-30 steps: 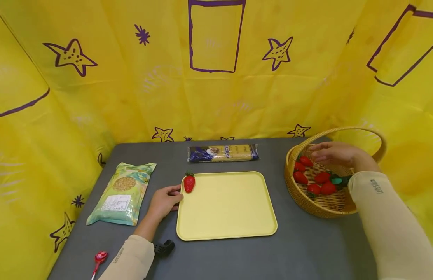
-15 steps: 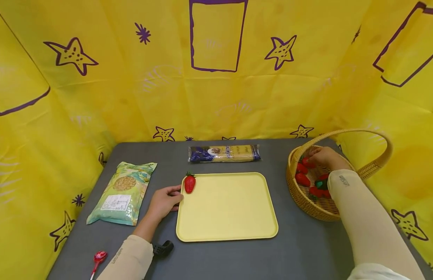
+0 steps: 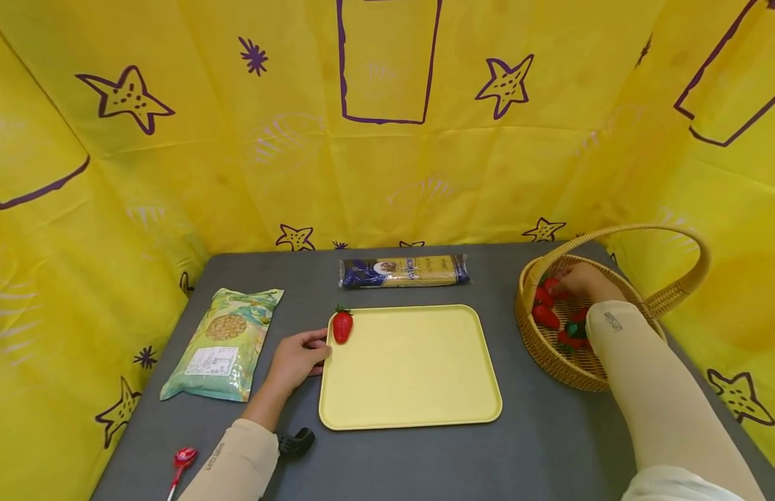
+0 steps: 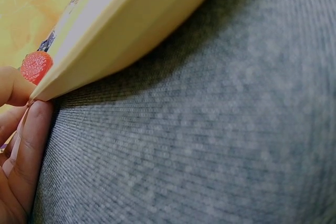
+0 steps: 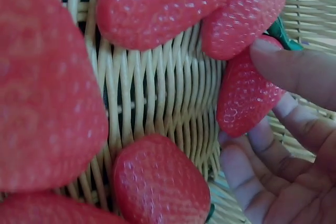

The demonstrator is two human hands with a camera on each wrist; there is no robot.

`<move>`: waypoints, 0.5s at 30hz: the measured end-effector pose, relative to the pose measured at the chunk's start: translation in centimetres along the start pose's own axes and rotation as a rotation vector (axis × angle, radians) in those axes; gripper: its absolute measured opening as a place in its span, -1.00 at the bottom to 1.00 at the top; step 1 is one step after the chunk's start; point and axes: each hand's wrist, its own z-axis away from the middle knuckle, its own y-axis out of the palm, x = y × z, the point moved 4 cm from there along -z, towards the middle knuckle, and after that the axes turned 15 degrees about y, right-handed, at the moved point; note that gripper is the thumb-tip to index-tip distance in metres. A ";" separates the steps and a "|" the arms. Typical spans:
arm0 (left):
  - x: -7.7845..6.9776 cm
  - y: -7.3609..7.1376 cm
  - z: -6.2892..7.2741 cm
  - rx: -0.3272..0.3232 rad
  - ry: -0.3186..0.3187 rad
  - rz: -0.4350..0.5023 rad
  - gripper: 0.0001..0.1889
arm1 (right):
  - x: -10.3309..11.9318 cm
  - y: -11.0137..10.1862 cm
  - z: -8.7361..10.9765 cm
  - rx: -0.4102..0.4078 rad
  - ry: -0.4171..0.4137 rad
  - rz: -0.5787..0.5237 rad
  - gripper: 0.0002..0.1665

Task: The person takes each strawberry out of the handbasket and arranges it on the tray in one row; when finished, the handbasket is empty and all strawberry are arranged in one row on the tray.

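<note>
My left hand (image 3: pixel 295 362) pinches the left rim of a yellow tray (image 3: pixel 412 376); in the left wrist view, thumb and fingers meet at the tray's edge (image 4: pixel 121 40). One strawberry (image 3: pixel 342 325) lies in the tray's far left corner. On the right, my right hand (image 3: pixel 584 280) reaches into a wicker basket (image 3: pixel 550 362) with a tall arched handle. The right wrist view shows its thumb and fingers around a red strawberry (image 5: pixel 247 93) with a green leafy top, by the basket wall. Several other strawberries (image 5: pixel 160 179) lie about it in the basket.
A green snack bag (image 3: pixel 221 344) lies left of the tray, and a pack of spaghetti (image 3: pixel 404 271) behind it. At the front left is a red lollipop (image 3: pixel 184 458). Yellow curtain (image 3: pixel 387 181) surrounds the grey table (image 3: pixel 437 459) at the back and sides.
My right hand has moved down and left from above the basket to the strawberries inside, and now grips one. The left hand has stayed at the tray's rim.
</note>
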 end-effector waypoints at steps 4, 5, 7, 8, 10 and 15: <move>0.0 0.0 0.0 0.001 0.005 -0.001 -0.57 | -0.1 -0.4 0.7 0.018 -0.004 0.000 -0.62; 0.0 0.0 0.0 -0.001 0.007 -0.001 -0.57 | -0.1 -0.5 0.9 0.017 -0.011 0.003 -0.59; 0.0 0.0 0.0 -0.002 0.009 0.002 -0.57 | -0.1 -0.9 1.5 0.001 -0.028 0.009 -0.54; 0.0 0.0 0.0 -0.002 0.010 0.003 -0.57 | 0.0 -1.1 1.9 -0.012 -0.035 0.016 -0.51; 0.0 0.0 0.0 -0.002 0.011 0.008 -0.57 | 0.3 -1.6 2.8 -0.039 -0.059 0.030 -0.48; 0.1 -0.1 0.1 -0.004 0.012 0.007 -0.57 | 1.3 -1.7 6.0 -0.029 -0.101 0.033 -0.50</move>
